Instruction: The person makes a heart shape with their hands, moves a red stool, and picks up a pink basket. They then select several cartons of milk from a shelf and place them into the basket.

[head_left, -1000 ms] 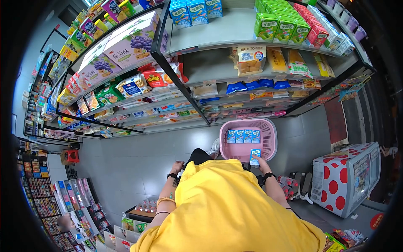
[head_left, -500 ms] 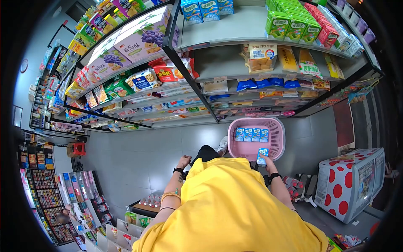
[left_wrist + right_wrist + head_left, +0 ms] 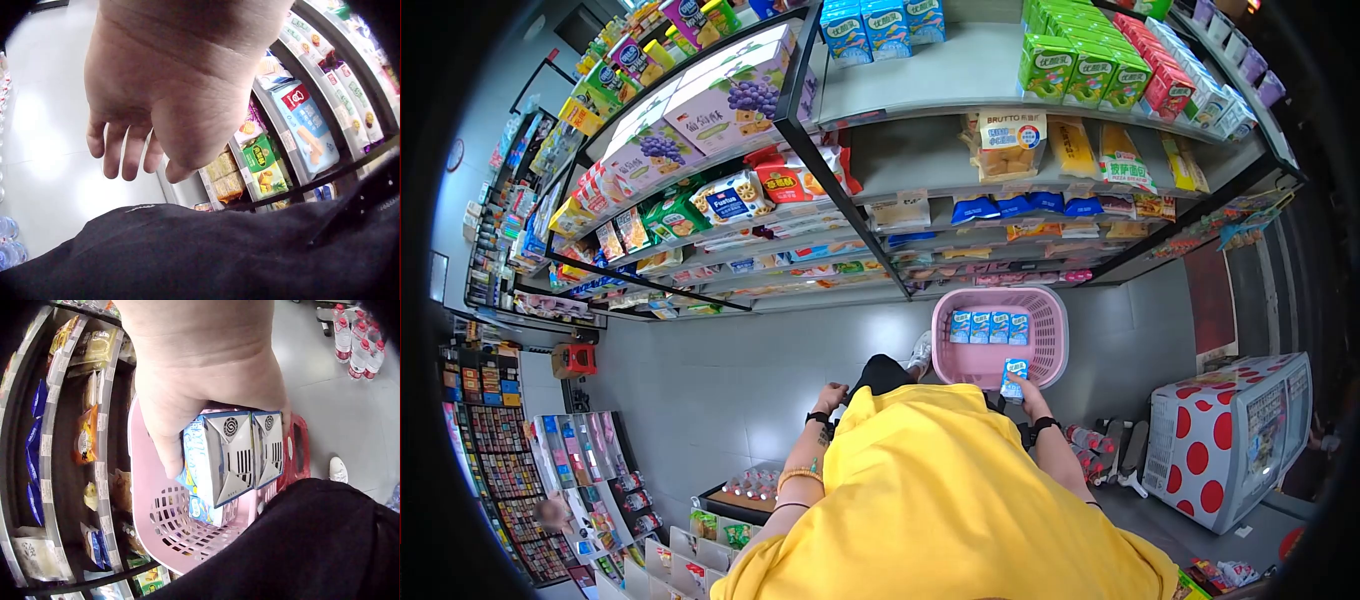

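Note:
My right hand [image 3: 1034, 398] grips blue drink cartons [image 3: 1014, 373] over the near edge of the pink basket [image 3: 1058, 335]. The right wrist view shows two cartons [image 3: 232, 464] side by side in that grip, their white ends toward the camera and the thumb along one side. Inside the basket, several matching blue cartons [image 3: 990, 328] stand in a row at the far side. My left hand [image 3: 830, 398] hangs beside the dark trousers, holding nothing. In the left wrist view its fingers [image 3: 131, 150] are relaxed and loosely extended.
Shelves [image 3: 970, 75] ahead carry blue, green and red cartons, with bread and biscuits lower down. A red-dotted freezer [image 3: 1200, 430] stands at right, near bottles with red caps [image 3: 1090, 440]. More bottles [image 3: 755, 484] stand behind at left. A shoe [image 3: 921, 352] is beside the basket.
The camera view shifts right, then partly back. My right hand keeps its grip on the cartons at the basket's near edge, and my left hand stays low at my side.

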Available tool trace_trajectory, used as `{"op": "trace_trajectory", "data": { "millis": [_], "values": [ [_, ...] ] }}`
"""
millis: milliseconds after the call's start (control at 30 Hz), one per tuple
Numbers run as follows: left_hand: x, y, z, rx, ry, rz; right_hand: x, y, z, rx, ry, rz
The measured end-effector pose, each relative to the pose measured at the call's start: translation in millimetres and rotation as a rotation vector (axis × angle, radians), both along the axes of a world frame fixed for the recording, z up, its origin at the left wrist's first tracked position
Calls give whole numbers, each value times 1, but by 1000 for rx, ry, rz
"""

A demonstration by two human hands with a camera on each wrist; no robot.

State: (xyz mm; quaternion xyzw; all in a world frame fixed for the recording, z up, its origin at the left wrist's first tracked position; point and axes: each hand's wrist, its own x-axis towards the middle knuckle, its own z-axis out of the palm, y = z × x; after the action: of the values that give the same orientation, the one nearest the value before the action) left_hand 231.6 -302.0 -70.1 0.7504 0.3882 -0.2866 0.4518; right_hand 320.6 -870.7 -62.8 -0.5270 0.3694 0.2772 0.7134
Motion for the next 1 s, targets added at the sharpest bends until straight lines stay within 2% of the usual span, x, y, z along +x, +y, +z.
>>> {"op": "trace_trajectory", "data": {
  "millis": [167,367,767,1000],
  "values": [
    [-3,-6,21,53,11,-40,0,-8,-26,-4,29,7],
    [-13,-3,12,0,62,18,3,-4,3,45,8,11],
    [-15,5,-5,13,21,67,4,-6,4,129,19,14],
    [-5,-5,26,47,18,18,3,-5,-2,134,19,18]
  ]
}}
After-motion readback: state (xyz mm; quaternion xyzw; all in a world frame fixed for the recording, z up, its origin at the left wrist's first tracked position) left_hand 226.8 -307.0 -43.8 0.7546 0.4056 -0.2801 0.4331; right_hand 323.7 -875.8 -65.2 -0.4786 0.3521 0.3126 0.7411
